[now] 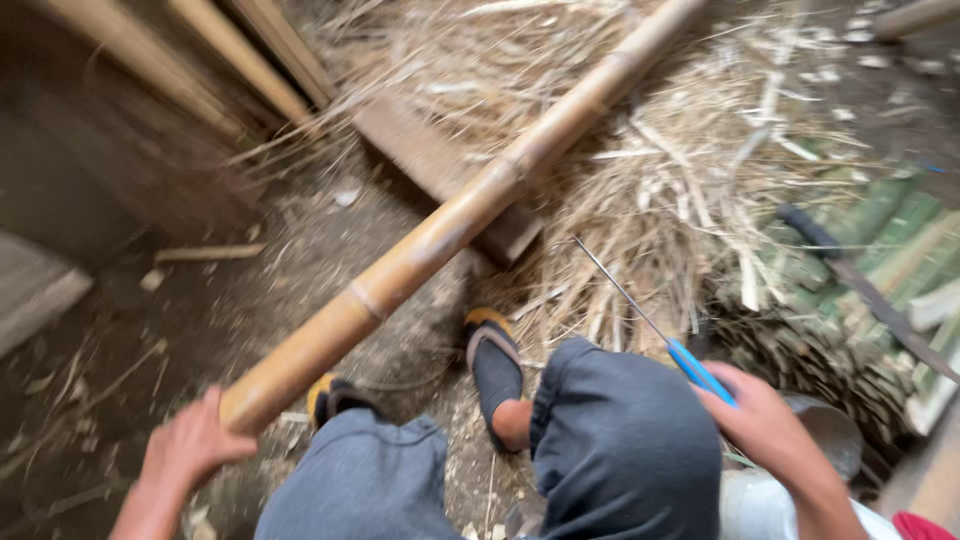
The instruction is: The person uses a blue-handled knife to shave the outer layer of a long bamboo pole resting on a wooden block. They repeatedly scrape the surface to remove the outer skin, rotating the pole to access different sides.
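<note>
Bamboo fills the middle of the view: one long, thick yellow-brown pole (450, 225) runs on a slant from the upper right down to the lower left, where its near end meets the left hand (190, 445). That hand is wrapped around the end of the pole, fingers closed on it from below, so the pole stays lifted off the dirt floor (250, 290) and aimed away from the body. Farther up, the pole passes over a flat board (430, 165) and seems to rest on it, which would carry some of its weight, though the blur leaves the contact uncertain.

The right hand (765, 425) is clenched around the blue handle of a thin saw (650, 320). The narrow blade points up and to the left, toward the pole but apart from it, held clear above the right knee (620, 440).

The person appears to be seated or crouched low, grey trousers bunched at both knees, with sandalled feet (495, 365) planted beneath the pole, one on each side of its line. Dry straw-like shavings (640, 170) lie heaped on the ground to the right, and beyond them sits a stack of green split strips (870, 250) with a dark-handled tool (850, 275) laid across it, within reach of the right side. More pale poles (200, 55) lean at the upper left.
</note>
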